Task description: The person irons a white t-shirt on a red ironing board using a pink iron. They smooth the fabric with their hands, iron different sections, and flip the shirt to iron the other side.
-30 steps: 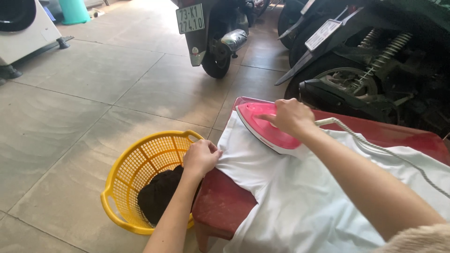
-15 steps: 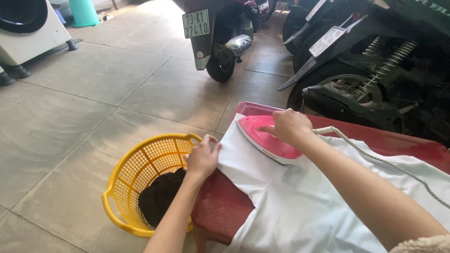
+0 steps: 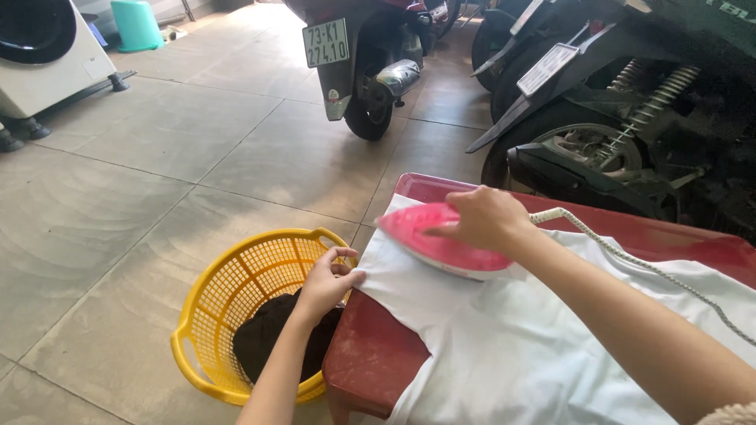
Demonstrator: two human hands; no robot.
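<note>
A white garment point(image 3: 504, 346) lies spread over a dark red ironing board point(image 3: 378, 362). My right hand point(image 3: 482, 219) grips the handle of a pink iron point(image 3: 429, 240) that rests on the garment's far end. A braided cord point(image 3: 630, 256) trails from the iron to the right across the cloth. My left hand point(image 3: 327, 279) pinches the garment's left edge at the side of the board and holds it taut.
A yellow plastic basket point(image 3: 213, 307) with dark clothing point(image 3: 268, 338) inside stands on the tiled floor left of the board. Parked motorbikes point(image 3: 370, 71) stand behind, one dark one point(image 3: 614, 134) close behind the board. A white machine point(image 3: 47, 55) and a teal bin point(image 3: 135, 24) sit at far left.
The iron has slid a little to the left along the garment's end. My left hand has kept hold of the cloth's edge beside the basket.
</note>
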